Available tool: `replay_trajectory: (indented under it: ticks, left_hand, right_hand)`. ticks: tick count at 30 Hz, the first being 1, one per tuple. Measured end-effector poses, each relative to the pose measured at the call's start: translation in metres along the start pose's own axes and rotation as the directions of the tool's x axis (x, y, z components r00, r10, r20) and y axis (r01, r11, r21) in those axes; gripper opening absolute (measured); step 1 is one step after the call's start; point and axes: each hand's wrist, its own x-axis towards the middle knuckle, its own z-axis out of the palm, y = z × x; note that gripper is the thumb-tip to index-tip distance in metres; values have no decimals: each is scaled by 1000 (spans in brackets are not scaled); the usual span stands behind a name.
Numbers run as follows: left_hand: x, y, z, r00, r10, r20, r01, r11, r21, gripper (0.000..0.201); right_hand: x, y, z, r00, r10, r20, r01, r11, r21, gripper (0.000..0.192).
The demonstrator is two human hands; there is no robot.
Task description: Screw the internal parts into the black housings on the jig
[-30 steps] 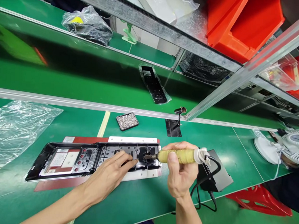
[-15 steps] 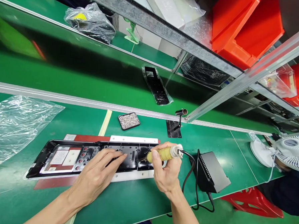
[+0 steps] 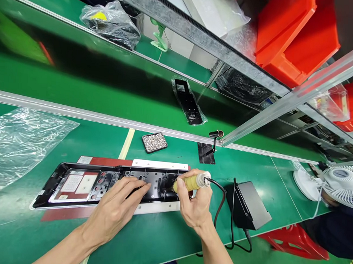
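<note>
Just behind the black panel, a small tray holds tiny screws, while the right hand stays clamped on the soldering iron and the left hand, fingers spread, has slid leftward.

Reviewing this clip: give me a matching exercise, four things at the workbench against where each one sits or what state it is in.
Things:
1. soldering iron
2. left hand
3. tray of small parts
4. black box

Places or states:
A. lies flat on the long black panel
B. behind the panel, near the aluminium rail
C. gripped in the right hand
D. right of the panel, cable attached

Pairs: 1-C, 2-A, 3-B, 4-D
</note>
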Motion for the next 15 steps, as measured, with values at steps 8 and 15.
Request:
replay_trajectory:
  ticks: [8,15]
  left_hand:
    - [0,0,0,1000,-15,6,15,1000,5,42]
    - [1,3,-1,1000,-21,6,22,999,-28,38]
  right_hand:
    - [-1,-1,1,1000,-20,8,20,1000,-24,9]
    - [-5,0,4,998,-64,30,65,997,-42,6]
